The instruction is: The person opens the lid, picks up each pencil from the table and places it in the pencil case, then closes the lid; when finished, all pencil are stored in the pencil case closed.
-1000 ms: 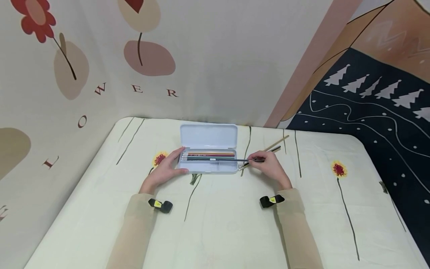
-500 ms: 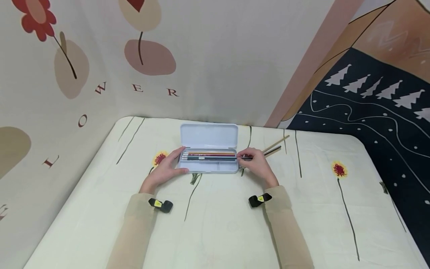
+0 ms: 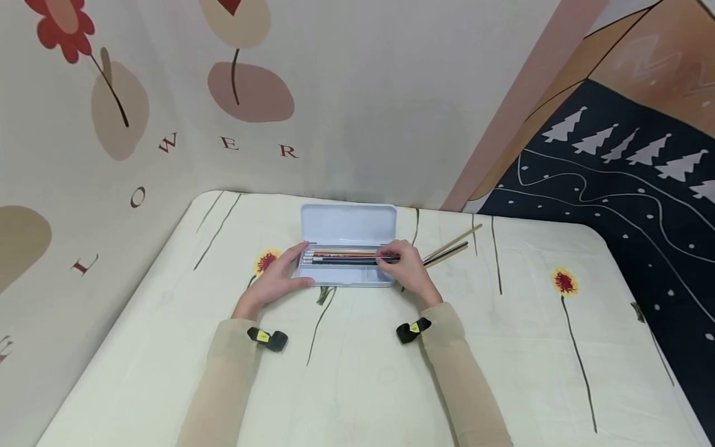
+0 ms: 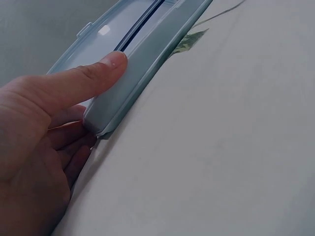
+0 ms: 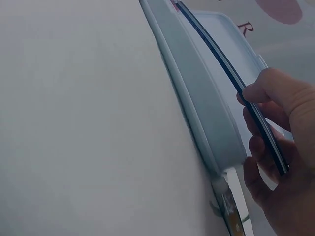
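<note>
A pale blue pencil case (image 3: 335,275) lies on the cloth with its lid (image 3: 349,223) raised at the back. Several pencils (image 3: 329,253), with white ends at the left, lie side by side in it. My left hand (image 3: 269,287) grips the case's left end; the left wrist view has the thumb (image 4: 110,64) over the front rim and the other fingers at the end wall. Over the case's right end, my right hand (image 3: 410,271) pinches a dark striped pencil (image 5: 214,46) between thumb and fingers. That pencil slants along the case, its far end toward the left.
Just right of the case, several loose pencils (image 3: 454,242) lie slanted on the flower-print cloth (image 3: 357,385). A printed curtain (image 3: 357,124) hangs behind the table, and a dark tree-patterned one (image 3: 631,192) stands at the right.
My right hand has moved left with the dark pencil, from beside the case to over its right end. My left hand keeps its place on the case.
</note>
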`<action>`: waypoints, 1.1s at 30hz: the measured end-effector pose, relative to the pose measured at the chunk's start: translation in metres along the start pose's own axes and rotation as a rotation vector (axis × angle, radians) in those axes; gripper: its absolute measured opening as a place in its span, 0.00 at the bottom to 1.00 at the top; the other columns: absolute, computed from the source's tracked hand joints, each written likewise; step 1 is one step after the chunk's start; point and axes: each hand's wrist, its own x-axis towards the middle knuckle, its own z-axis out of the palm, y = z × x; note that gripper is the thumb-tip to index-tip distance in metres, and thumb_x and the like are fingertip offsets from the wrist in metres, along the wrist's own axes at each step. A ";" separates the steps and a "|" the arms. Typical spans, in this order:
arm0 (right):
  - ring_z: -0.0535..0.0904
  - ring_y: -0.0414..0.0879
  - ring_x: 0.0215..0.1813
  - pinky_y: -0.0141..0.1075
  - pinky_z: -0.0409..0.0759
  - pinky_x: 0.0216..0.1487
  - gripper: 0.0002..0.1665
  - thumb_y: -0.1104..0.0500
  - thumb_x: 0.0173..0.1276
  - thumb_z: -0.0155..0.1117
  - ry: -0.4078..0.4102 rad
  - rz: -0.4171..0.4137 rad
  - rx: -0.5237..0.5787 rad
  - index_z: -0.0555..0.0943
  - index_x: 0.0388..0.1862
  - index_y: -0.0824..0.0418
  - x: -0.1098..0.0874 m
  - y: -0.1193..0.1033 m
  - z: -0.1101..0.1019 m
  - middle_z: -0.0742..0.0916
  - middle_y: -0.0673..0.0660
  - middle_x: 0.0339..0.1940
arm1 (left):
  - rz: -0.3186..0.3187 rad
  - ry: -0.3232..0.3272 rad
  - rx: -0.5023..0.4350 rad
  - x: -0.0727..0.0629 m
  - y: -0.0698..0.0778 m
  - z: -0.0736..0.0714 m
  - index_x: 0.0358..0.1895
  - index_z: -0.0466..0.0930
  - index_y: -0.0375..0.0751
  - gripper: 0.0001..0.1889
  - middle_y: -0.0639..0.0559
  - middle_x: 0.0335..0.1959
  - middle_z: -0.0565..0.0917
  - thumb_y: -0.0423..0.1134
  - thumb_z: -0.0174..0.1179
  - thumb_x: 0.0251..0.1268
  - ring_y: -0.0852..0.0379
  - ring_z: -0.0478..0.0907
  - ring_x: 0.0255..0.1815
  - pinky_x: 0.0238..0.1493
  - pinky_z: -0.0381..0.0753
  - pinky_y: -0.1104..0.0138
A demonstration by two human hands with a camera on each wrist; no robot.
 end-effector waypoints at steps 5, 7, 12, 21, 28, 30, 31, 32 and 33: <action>0.76 0.51 0.44 0.44 0.72 0.50 0.05 0.68 0.60 0.68 0.008 -0.011 -0.014 0.87 0.35 0.64 0.004 -0.003 0.006 0.86 0.56 0.36 | -0.004 -0.008 0.008 0.001 0.001 -0.001 0.77 0.52 0.45 0.48 0.40 0.76 0.53 0.47 0.71 0.55 0.40 0.46 0.75 0.70 0.48 0.43; 0.76 0.51 0.45 0.44 0.72 0.50 0.05 0.67 0.60 0.68 0.007 -0.009 -0.016 0.87 0.36 0.64 0.006 -0.004 0.008 0.86 0.56 0.36 | -0.001 -0.011 0.008 0.001 0.001 -0.001 0.77 0.52 0.45 0.48 0.39 0.76 0.53 0.47 0.71 0.55 0.39 0.46 0.75 0.70 0.48 0.42; 0.76 0.51 0.45 0.44 0.71 0.51 0.05 0.67 0.60 0.68 -0.017 -0.005 -0.029 0.87 0.36 0.64 0.008 -0.005 0.012 0.86 0.56 0.37 | -0.008 -0.006 0.007 0.002 0.001 -0.002 0.77 0.52 0.46 0.49 0.40 0.76 0.54 0.47 0.72 0.55 0.40 0.46 0.75 0.70 0.48 0.43; 0.78 0.51 0.46 0.44 0.71 0.53 0.05 0.64 0.60 0.69 -0.041 -0.019 -0.089 0.88 0.35 0.62 0.009 -0.006 0.018 0.87 0.55 0.37 | -0.021 -0.007 -0.002 0.002 0.001 -0.002 0.77 0.52 0.46 0.48 0.41 0.76 0.54 0.47 0.72 0.55 0.40 0.46 0.76 0.70 0.47 0.43; 0.77 0.50 0.47 0.44 0.70 0.53 0.06 0.64 0.60 0.68 -0.048 -0.020 -0.078 0.88 0.37 0.61 0.009 -0.008 0.018 0.87 0.54 0.38 | -0.012 -0.008 -0.004 0.002 0.000 -0.001 0.77 0.52 0.45 0.48 0.40 0.76 0.54 0.46 0.72 0.55 0.40 0.46 0.75 0.71 0.47 0.43; 0.77 0.50 0.48 0.44 0.70 0.55 0.07 0.65 0.61 0.67 -0.058 -0.005 -0.042 0.88 0.38 0.62 0.008 -0.007 0.016 0.87 0.55 0.39 | -0.014 -0.009 -0.004 0.002 0.001 -0.001 0.77 0.53 0.45 0.48 0.40 0.76 0.54 0.46 0.72 0.55 0.40 0.46 0.75 0.71 0.47 0.43; 0.77 0.50 0.49 0.44 0.70 0.56 0.07 0.66 0.61 0.67 -0.062 0.006 -0.022 0.87 0.39 0.63 0.007 -0.007 0.015 0.87 0.55 0.40 | -0.011 -0.011 -0.002 0.002 0.001 -0.001 0.76 0.53 0.45 0.48 0.40 0.76 0.54 0.46 0.72 0.55 0.40 0.46 0.75 0.71 0.47 0.43; 0.77 0.50 0.49 0.44 0.70 0.56 0.08 0.66 0.61 0.67 -0.066 0.014 -0.010 0.87 0.39 0.63 0.007 -0.007 0.014 0.87 0.55 0.40 | -0.009 -0.012 -0.002 0.001 0.001 -0.001 0.76 0.53 0.45 0.48 0.40 0.76 0.54 0.46 0.72 0.55 0.40 0.46 0.75 0.70 0.47 0.43; 0.77 0.50 0.49 0.44 0.70 0.56 0.08 0.66 0.62 0.67 -0.069 0.020 -0.003 0.87 0.40 0.63 0.007 -0.007 0.013 0.87 0.55 0.40 | -0.009 -0.013 -0.002 0.001 0.002 -0.001 0.76 0.53 0.44 0.48 0.39 0.76 0.54 0.46 0.72 0.55 0.40 0.46 0.75 0.70 0.47 0.43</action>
